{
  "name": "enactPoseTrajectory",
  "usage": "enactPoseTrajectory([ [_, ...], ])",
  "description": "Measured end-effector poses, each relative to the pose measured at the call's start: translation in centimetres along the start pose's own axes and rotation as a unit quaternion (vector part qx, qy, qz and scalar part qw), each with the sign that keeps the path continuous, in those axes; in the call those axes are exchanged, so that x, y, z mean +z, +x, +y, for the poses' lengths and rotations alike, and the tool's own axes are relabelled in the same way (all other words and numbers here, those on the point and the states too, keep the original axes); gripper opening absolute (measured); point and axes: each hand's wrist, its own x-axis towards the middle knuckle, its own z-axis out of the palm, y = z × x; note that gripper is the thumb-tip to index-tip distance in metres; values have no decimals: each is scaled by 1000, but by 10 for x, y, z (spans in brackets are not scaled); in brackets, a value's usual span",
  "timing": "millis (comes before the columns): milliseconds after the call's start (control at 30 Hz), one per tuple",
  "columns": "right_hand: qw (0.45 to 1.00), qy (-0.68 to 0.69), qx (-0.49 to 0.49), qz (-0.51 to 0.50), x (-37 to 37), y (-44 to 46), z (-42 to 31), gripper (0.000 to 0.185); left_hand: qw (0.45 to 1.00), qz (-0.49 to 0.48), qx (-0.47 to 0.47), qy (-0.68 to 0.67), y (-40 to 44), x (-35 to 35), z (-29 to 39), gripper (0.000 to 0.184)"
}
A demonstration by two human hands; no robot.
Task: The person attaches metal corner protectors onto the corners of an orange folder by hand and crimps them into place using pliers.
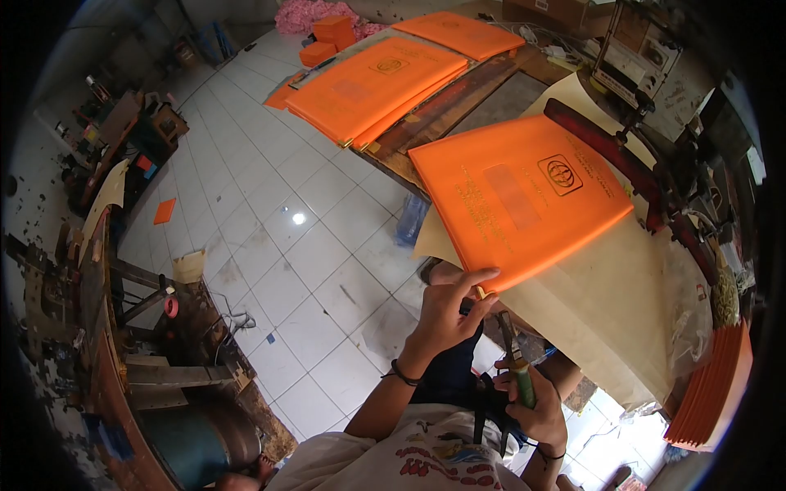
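An orange folder (524, 196) with gold print and a round emblem lies on brown paper on the work table. At its near left corner is a small gold-coloured metal piece (484, 292). My left hand (449, 311) pinches this corner, thumb and forefinger at the metal piece. Lower down and to the right, close to my body, my right hand (536, 413) is wrapped round the green handle of a hammer (522, 380), its head pointing up towards the folder.
Stacked orange folders (372, 78) lie at the table's far left, with another stack (458, 34) behind. A dark red metal arm (606, 151) reaches over the folder's far right. Orange sheets (711, 393) stand at the right. A wooden bench (176, 375) is at the lower left.
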Motion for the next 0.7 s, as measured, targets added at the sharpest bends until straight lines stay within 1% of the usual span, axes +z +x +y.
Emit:
enactPoseTrajectory([
  [167,1000,-6,-16,-11,-1,-2,5,26,1000,2,11,9,-1,1,-3,35],
  [233,1000,2,-15,-4,0,-2,6,28,1000,-17,-7,19,-3,-2,-6,36],
  [400,1000,1,10,7,1,-5,1,24,999,-48,-18,16,-3,-6,-9,41],
  [533,1000,-6,-21,11,-2,-5,8,25,996,-72,-44,11,-2,-11,-7,43],
  [633,1000,15,-22,15,-1,-4,8,25,995,-85,-57,-1,-2,-14,-6,43],
  [700,1000,0,-19,11,-1,-2,6,25,994,-82,-60,-25,-1,-13,-7,43],
])
